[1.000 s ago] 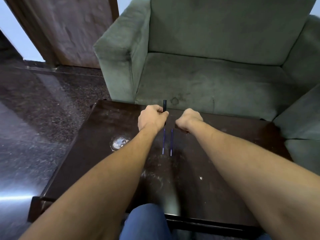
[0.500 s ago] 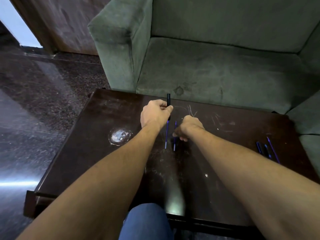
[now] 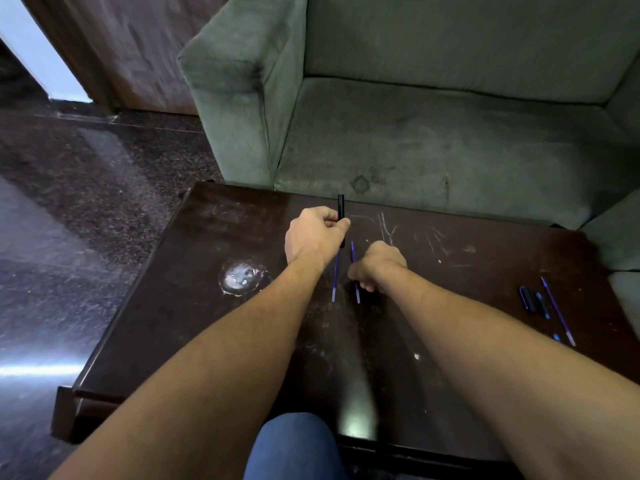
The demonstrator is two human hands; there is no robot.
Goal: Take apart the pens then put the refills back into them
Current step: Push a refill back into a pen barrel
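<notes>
The left hand (image 3: 313,237) has its fingers (image 3: 343,224) curled round a black pen barrel (image 3: 341,205), and a blue refill (image 3: 334,282) sticks out of the barrel's near end. Just beside it, the right hand (image 3: 377,265) has its fingers closed on a 2nd blue refill (image 3: 352,251). Both hands are over the far middle of the dark, scratched table (image 3: 173,306). Loose pen parts (image 3: 533,301) and 1 more refill (image 3: 558,315) lie near the table's right edge. A green sofa (image 3: 415,133) stands behind it.

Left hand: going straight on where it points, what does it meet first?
Ahead of the left hand the table looks free; likely the sofa seat front first. Depth unclear.
</notes>
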